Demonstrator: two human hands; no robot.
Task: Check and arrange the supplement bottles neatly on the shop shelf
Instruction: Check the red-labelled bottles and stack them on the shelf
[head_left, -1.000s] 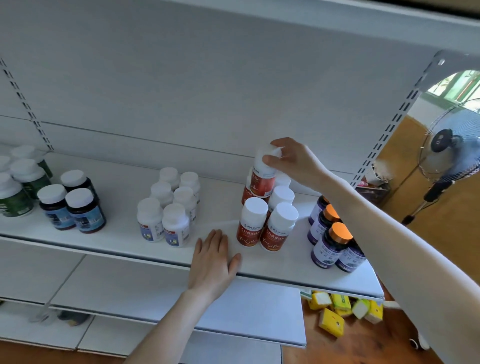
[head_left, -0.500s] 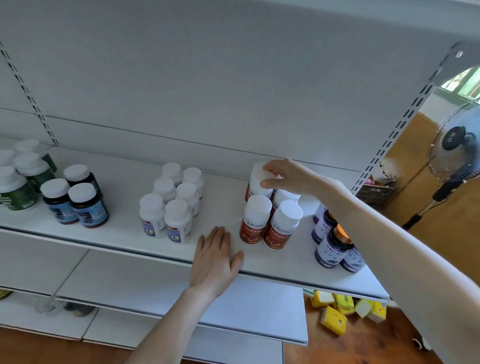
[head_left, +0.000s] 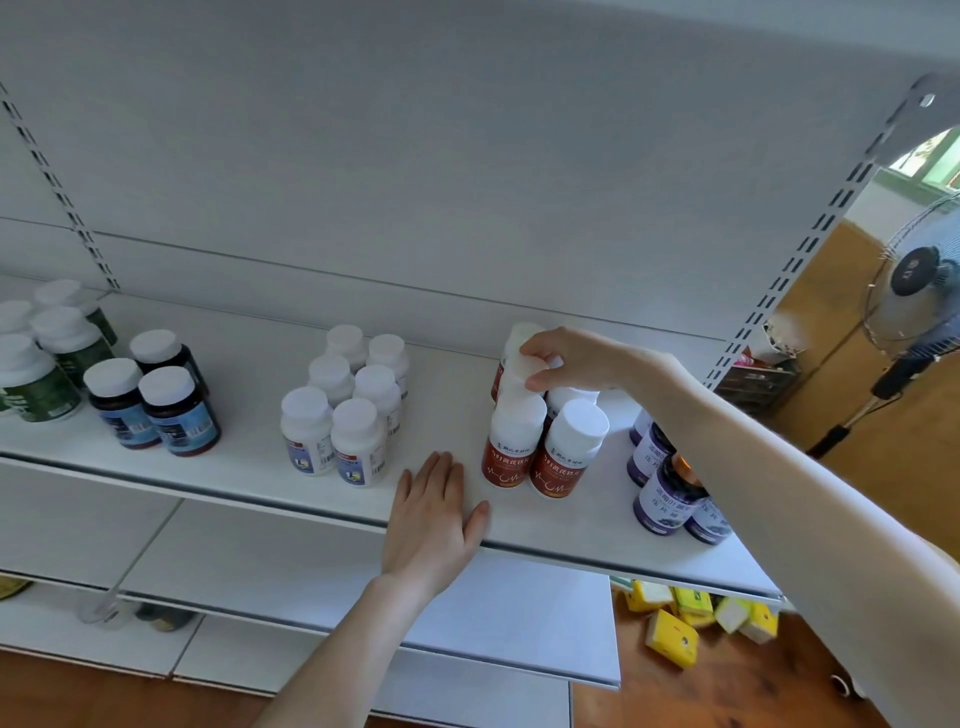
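Observation:
On the white shelf (head_left: 249, 470) stands a cluster of white bottles with red labels (head_left: 563, 457). My right hand (head_left: 576, 361) grips the cap of one red-label bottle (head_left: 511, 371) at the back of that cluster, standing on the shelf. My left hand (head_left: 434, 512) rests flat on the shelf's front edge, fingers straight, holding nothing. To the left stand several white bottles with blue-yellow labels (head_left: 353, 415), then dark bottles with blue labels (head_left: 166, 410), then green-label bottles (head_left: 41, 369). Purple bottles with orange caps (head_left: 670, 493) sit under my right forearm.
A grey back panel rises behind the shelf, with slotted uprights (head_left: 810, 228) at both sides. Lower shelves (head_left: 519, 623) jut out beneath. Yellow boxes (head_left: 675, 618) lie on the wooden floor at lower right. A standing fan (head_left: 914, 291) is beyond the shelf's right end.
My right hand has lowered the red-label bottle from above the cluster down into the back row. My left hand has stayed on the shelf edge.

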